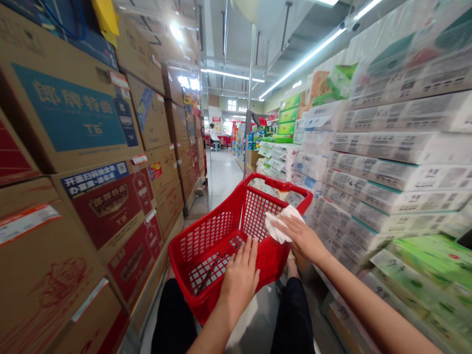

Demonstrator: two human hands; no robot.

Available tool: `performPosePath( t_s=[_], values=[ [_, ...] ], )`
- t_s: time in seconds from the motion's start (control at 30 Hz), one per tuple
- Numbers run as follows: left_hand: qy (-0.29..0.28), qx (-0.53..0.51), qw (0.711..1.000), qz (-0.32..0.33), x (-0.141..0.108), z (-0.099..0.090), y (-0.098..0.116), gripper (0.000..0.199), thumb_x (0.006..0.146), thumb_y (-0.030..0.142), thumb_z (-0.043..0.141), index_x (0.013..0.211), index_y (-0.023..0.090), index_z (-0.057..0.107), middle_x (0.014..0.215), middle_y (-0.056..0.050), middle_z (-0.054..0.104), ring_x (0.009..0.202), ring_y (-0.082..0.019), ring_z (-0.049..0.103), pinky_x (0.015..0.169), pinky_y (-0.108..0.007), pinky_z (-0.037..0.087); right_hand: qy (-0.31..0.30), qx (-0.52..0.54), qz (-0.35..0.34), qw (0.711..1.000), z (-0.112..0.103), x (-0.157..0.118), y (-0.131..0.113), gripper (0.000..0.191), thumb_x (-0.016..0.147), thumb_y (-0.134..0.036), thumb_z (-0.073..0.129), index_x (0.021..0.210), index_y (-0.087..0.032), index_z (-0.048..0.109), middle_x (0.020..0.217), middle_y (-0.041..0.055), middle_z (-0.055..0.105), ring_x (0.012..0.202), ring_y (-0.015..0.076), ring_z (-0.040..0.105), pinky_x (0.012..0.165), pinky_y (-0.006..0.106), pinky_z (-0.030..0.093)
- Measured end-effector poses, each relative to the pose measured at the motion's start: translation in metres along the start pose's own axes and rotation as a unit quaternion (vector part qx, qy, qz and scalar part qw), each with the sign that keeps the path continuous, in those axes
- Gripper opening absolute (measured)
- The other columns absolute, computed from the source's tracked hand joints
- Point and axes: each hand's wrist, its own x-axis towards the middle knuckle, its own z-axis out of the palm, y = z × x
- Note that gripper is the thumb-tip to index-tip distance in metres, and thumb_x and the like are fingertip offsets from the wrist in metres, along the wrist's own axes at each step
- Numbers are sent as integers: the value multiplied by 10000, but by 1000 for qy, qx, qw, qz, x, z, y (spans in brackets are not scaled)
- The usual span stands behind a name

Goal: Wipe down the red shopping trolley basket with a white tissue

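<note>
A red plastic shopping basket (206, 290) with perforated walls stands tilted between my knees, with nothing lying inside. Across its near side rim rests my left hand (241, 273), fingers stretched out and close together, holding nothing. My right hand (304, 238) presses a crumpled white cloth (275, 228) onto the basket's upper right rim, beside the handle end. The palm and the cloth's underside are hidden.
Stacked cardboard boxes (84, 118) line the left. Wrapped tissue packs (383, 162) are piled high on the right, with green packs (435, 265) lower down. A pale floor aisle (223, 172) runs ahead to a seated person (213, 133) in the distance.
</note>
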Motion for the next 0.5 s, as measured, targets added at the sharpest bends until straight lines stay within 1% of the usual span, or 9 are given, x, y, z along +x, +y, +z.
performPosePath(
  t_s=[0.03, 0.13, 0.2, 0.27, 0.4, 0.43, 0.5],
  values=[
    [-1, 1, 1000, -1, 0, -1, 1, 872, 941, 272, 560, 1659, 173, 77, 1665, -127, 319, 1397, -279, 521, 1068, -398, 507, 11, -7, 20, 1000, -2, -1, 8, 889, 815, -21, 465, 1633, -296, 253, 1611, 83, 440, 1513, 238, 357, 1235, 529, 324],
    [-2, 5, 1000, 1, -1, -4, 3, 896, 931, 282, 590, 1658, 157, 81, 1666, -135, 312, 1380, -282, 537, 1047, -386, 523, 65, -30, 125, 990, -5, 1, 36, 899, 807, 2, 448, 1634, -287, 250, 1584, 110, 473, 1498, 262, 386, 1203, 543, 380],
    [2, 8, 1000, -1, 0, -4, 4, 920, 924, 284, 610, 1658, 160, 70, 1662, -142, 317, 1364, -288, 553, 1028, -385, 536, 86, -32, 163, 982, -3, 3, 40, 931, 798, 0, 458, 1644, -299, 208, 1581, 104, 478, 1504, 276, 375, 1192, 557, 398],
    [10, 6, 1000, -5, 0, -4, 4, 946, 922, 283, 622, 1659, 178, 40, 1656, -146, 330, 1349, -292, 567, 1021, -388, 539, 84, -26, 148, 985, -1, 4, 27, 966, 791, -5, 466, 1651, -320, 158, 1592, 81, 467, 1514, 280, 355, 1201, 570, 384],
    [17, -2, 1000, -9, -1, -2, 2, 977, 925, 286, 636, 1657, 204, -6, 1651, -150, 340, 1342, -285, 577, 1043, -386, 526, 34, 14, 44, 998, -1, -1, -22, 1009, 763, -1, 446, 1655, -323, 100, 1641, 46, 393, 1535, 259, 311, 1235, 572, 329],
    [17, -4, 1000, -7, -2, -2, 2, 982, 925, 288, 639, 1657, 200, -9, 1652, -153, 338, 1350, -286, 571, 1048, -386, 523, 28, 25, 33, 999, -2, -2, -32, 1016, 756, 1, 441, 1655, -321, 97, 1649, 43, 377, 1538, 255, 303, 1235, 571, 331],
    [18, -10, 1000, -6, -2, -3, 2, 979, 928, 289, 632, 1657, 185, -14, 1657, -157, 323, 1384, -289, 541, 1067, -390, 512, 34, 35, 46, 998, -2, -3, -51, 1027, 743, 11, 432, 1656, -324, 102, 1655, 43, 363, 1542, 256, 294, 1228, 574, 347]
  ],
)
